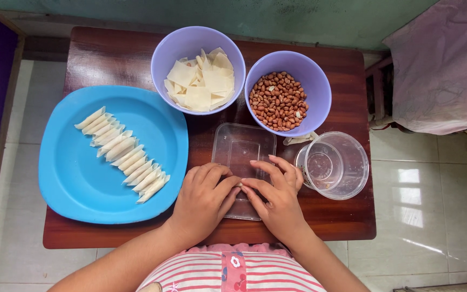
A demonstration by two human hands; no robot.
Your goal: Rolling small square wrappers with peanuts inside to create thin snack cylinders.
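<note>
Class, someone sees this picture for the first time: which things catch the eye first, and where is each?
The big blue plate at left, bearing a slanted row of pale rolled wrappers. Behind the hands stand two lilac bowls, one of wrapper squares, one of peanuts. At the near edge, left hand and right hand meet over a clear tray.
</note>
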